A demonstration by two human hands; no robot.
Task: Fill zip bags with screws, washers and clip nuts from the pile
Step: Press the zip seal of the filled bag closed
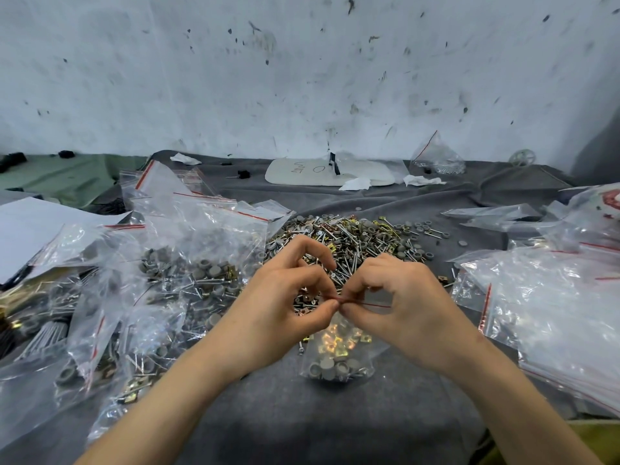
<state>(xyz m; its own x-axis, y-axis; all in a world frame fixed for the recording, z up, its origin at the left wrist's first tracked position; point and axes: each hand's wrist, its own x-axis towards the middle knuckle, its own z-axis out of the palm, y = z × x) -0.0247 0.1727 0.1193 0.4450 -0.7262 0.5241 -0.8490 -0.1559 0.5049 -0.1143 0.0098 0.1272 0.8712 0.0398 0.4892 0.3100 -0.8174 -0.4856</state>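
Item: one small zip bag point(339, 359), clear, partly filled with brass clip nuts and grey washers. Its bottom rests on the grey cloth surface point(302, 417), just in front of the pile point(355, 239) of loose screws, washers and clip nuts. The left hand point(285, 297) and right hand point(402, 307) meet at its mouth. Thumb and forefinger of each are clamped on the red zip strip point(374, 305), tips touching one another, the bag hanging directly below them. The remaining fingers point(312, 244) curl loosely above the pile, holding nothing. To the left, a heap of filled bags point(188, 273); to the right, a stack of empty bags point(553, 297). White paper sheet point(27, 229) at far left.
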